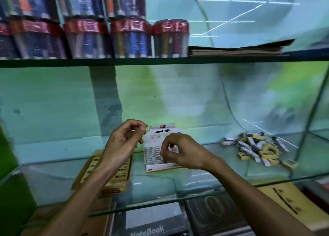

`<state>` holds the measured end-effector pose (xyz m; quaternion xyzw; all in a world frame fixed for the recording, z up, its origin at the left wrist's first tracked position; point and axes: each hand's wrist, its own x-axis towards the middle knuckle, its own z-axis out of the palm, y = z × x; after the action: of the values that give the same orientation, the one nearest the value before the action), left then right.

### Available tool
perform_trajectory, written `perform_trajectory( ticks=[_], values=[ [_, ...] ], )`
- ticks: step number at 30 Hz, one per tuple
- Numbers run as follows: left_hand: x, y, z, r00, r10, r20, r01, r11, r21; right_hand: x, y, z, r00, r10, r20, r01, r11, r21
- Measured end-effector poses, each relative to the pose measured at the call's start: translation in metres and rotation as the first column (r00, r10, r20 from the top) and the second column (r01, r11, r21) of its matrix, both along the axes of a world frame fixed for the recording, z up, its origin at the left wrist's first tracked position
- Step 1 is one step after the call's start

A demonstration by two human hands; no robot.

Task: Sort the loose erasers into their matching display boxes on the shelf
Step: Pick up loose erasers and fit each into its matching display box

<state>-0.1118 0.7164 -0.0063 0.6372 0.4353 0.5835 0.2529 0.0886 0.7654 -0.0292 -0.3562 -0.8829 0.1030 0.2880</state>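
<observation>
Two display boxes stand on the glass shelf (195, 182). The white box (160, 167), with an upright header card, holds rows of white-sleeved erasers. My right hand (179, 151) hovers over its right side, fingertips pinched on a small white eraser (172, 145). The yellow box (117, 179) lies to the left, partly hidden by my left forearm. My left hand (122, 139) is raised above it, fingers loosely curled, with nothing visible in it. A pile of loose erasers (256, 147), white-sleeved and yellow mixed, sits at the shelf's right end.
The glass shelf above carries wrapped pen tubs (131, 38) and a flat cardboard stack (236, 49). A glass side panel (309, 129) closes the shelf on the right. Under the shelf lie notebooks (153, 223) and a yellow book (288, 202).
</observation>
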Motion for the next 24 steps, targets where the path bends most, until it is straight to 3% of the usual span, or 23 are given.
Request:
perform_trajectory(
  ticks=[7,12,19,24],
  values=[
    [0.074,0.030,-0.012,0.981,-0.178,-0.074,0.176,0.984,-0.024,0.086,0.002,-0.006,0.976,-0.204,-0.073,0.206,0.978,0.022],
    [0.129,0.049,-0.024,0.948,-0.283,-0.146,0.273,0.958,-0.085,0.153,0.013,-0.004,0.910,-0.403,-0.097,0.402,0.915,-0.030],
    [0.191,0.073,-0.041,0.884,-0.345,-0.315,0.303,0.937,-0.174,0.227,0.031,-0.001,0.794,-0.607,-0.025,0.604,0.793,-0.078],
    [0.225,0.093,-0.051,0.774,-0.320,-0.547,0.317,0.943,-0.103,0.248,0.035,-0.002,0.773,-0.635,0.009,0.634,0.770,-0.070]
  ],
)
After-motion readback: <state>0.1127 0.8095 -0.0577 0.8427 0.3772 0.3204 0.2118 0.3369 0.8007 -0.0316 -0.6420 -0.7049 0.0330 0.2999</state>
